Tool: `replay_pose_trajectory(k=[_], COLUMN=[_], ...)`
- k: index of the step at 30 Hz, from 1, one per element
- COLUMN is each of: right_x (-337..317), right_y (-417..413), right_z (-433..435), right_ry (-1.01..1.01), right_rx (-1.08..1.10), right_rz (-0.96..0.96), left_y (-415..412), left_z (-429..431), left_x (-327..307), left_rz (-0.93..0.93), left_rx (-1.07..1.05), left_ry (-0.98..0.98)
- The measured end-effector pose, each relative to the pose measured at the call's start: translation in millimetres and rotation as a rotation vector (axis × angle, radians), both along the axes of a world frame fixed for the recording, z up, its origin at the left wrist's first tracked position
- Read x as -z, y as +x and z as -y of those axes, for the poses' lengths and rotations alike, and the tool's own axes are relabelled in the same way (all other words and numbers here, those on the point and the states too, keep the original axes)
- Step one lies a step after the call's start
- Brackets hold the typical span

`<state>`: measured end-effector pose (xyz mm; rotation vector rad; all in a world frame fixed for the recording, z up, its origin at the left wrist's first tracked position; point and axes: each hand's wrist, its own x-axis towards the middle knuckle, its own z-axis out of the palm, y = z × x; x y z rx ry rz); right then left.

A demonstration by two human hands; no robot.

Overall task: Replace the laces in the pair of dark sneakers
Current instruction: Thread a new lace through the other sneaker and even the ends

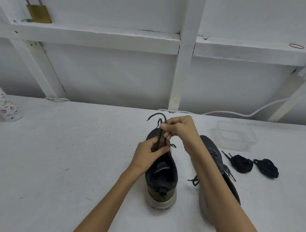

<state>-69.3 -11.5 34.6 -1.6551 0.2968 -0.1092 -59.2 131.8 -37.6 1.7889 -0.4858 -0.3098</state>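
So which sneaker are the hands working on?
The left sneaker, whose lace the left hand and right hand hold; the other sneaker lies beside it, laced.

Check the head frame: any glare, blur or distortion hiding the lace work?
Head view: light flat and even, no glare, only faint shadows beside the sneaker. Same view: wide-angle bowing tilts the shelf rail and post. Slightly soft; the black lace pinched by the right hand merges with the dark upper the left hand grips, so eyelets are unreadable.

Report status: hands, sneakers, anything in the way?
Right hand pinches lace above centre sneaker; left hand grips that sneaker at the eyelets. Second sneaker laced, partly behind right forearm. Two lace bundles right of it; nothing blocking.
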Motion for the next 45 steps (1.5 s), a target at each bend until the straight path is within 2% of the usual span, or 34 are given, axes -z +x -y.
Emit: replay_pose_trajectory(k=[4,7,11,13,16,18,20,22,24,28,30,33,38,41,45], right_x=[-46.3,-80.3,-74.4,-54.0,-24.1,-12.3,-4.2,4.7,17.2,28.7,29.5,27.1,17.1,17.9,14.8], right_y=[19.8,37.5,53.9,54.8,42.5,23.8,0.2,-17.9,-24.1,-23.0,-23.4,-22.2,-17.8,-20.1,-21.5], right_z=[13.1,27.4,21.8,25.0,39.6,44.7,39.9,30.3,20.4,9.5,9.1,4.4,2.5,6.4,7.4], right_ry=[0.196,0.237,0.26,0.128,-0.364,-0.45,-0.372,-0.238,-0.136,-0.071,-0.066,-0.082,-0.052,-0.013,-0.005], right_rx=[0.075,0.123,0.099,0.062,0.015,-0.123,-0.339,-0.454,-0.405,-0.19,-0.156,-0.146,-0.151,-0.161,-0.171], right_rz=[0.149,0.255,0.22,0.152,-0.074,-0.239,-0.332,-0.294,-0.226,-0.114,-0.099,-0.1,-0.054,-0.064,-0.053], left_y=[-9.9,-10.6,-4.4,0.1,10.4,17.2,22.1,23.6,20.0,5.5,-4.3,-12.8,-10.4,-9.5,-13.3], left_z=[4.8,5.8,4.6,4.0,3.9,5.3,7.6,10.4,13.2,7.7,1.8,1.3,5.3,3.7,0.6], left_x=[5.2,6.2,2.2,-3.6,-19.7,-32.9,-41.8,-44.6,-41.8,-15.6,1.6,9.2,1.2,1.6,5.7], left_rz=[-0.007,0.002,-0.029,-0.102,-0.152,-0.11,-0.047,-0.006,-0.016,-0.13,-0.124,-0.066,-0.088,-0.098,-0.055], left_rx=[0.048,0.031,0.056,0.077,0.03,-0.021,-0.034,-0.011,0.003,0.02,0.064,0.066,0.085,0.092,0.008], left_ry=[0.018,0.016,0.022,-0.042,-0.183,-0.222,-0.191,-0.131,-0.13,-0.211,-0.123,0.004,0.088,0.081,-0.019])
